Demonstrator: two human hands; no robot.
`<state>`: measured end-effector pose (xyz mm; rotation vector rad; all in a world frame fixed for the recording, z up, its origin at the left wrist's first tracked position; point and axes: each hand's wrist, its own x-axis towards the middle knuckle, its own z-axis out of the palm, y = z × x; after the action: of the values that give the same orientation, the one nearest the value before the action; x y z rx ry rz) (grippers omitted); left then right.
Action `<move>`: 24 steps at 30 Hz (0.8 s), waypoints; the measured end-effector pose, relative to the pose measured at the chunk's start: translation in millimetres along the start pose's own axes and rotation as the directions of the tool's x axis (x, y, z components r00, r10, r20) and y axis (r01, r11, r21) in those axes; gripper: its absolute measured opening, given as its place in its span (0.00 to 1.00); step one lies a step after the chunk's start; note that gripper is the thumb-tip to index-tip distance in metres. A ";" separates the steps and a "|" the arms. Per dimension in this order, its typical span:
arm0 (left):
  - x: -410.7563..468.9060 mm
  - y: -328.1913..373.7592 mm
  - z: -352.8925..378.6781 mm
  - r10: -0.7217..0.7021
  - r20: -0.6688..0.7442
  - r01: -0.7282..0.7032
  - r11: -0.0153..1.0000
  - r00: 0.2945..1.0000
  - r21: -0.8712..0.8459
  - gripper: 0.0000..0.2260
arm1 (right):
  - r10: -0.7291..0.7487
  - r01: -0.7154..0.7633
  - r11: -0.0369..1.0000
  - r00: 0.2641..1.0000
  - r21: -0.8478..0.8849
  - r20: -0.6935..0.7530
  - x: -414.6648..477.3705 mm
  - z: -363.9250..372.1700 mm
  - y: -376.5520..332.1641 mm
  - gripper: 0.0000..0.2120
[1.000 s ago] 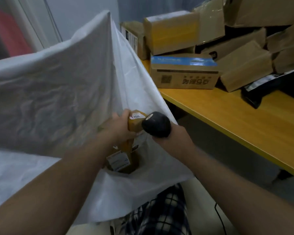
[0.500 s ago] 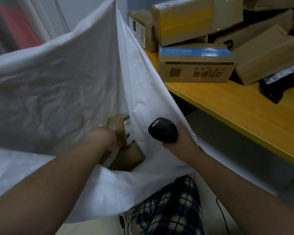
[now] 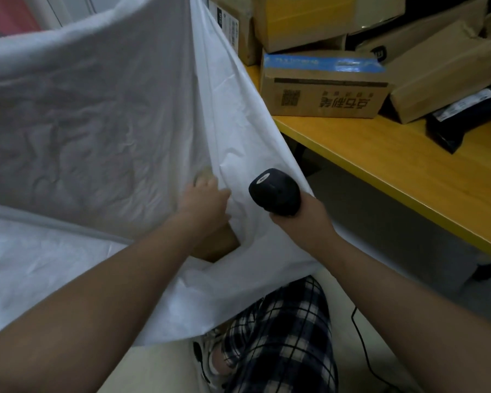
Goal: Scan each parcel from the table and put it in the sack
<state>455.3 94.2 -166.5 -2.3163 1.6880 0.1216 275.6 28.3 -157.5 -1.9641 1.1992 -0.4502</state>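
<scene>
Your L hand [image 3: 203, 199] reaches into the mouth of the white sack [image 3: 97, 114]. You see it from the back, fingers pointing away, loosely bent against an inner fold of the cloth. The tips are partly hidden, so can't tell if they pinch anything. A brown parcel [image 3: 220, 245] lies inside the sack, just under that wrist. To the right, your R hand [image 3: 301, 219] is curled tight round a black scanner [image 3: 275, 192], held in front of the sack's right flap.

Vs half a sec ago: the small labelled box your L hand held at the sack mouth no longer shows in it, and the hand sits further in. R hand & scanner are in approx the same spot.

Counts: 2 hands, 1 sack, 1 scanner, 1 parcel visible in the sack. On the yellow table [image 3: 394, 177], right of the sack, there are at least 6 brown cartons, incl. a blue-taped carton [image 3: 323, 89] at the front, plus 1 black pouch [image 3: 465, 117]. The pile runs off frame. Lower down are plaid trousers [image 3: 281, 336] & 1 black cable [image 3: 363, 350] on the floor.
</scene>
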 end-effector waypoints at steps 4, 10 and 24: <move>2.9 24.6 -39.4 0.118 -0.228 -0.122 0.993 0.966 -0.001 0.18 | 0.016 -0.011 0.999 0.995 0.046 -0.098 -5.3 -18.8 4.8 0.07; 1.6 78.0 -97.1 0.215 -0.437 -0.271 0.960 0.873 -0.070 0.15 | -0.010 0.069 0.985 0.937 0.158 -0.350 -32.2 -87.6 9.1 0.09; 9.6 249.1 -200.0 0.448 -0.571 -0.589 0.805 0.688 -0.077 0.19 | 0.213 -0.001 0.954 0.707 0.300 -0.674 -100.4 -262.5 62.5 0.07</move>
<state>204.9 -38.5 -18.7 -2.0564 2.7516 -0.2346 21.4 -14.1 -29.0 -1.4803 1.5910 -1.3223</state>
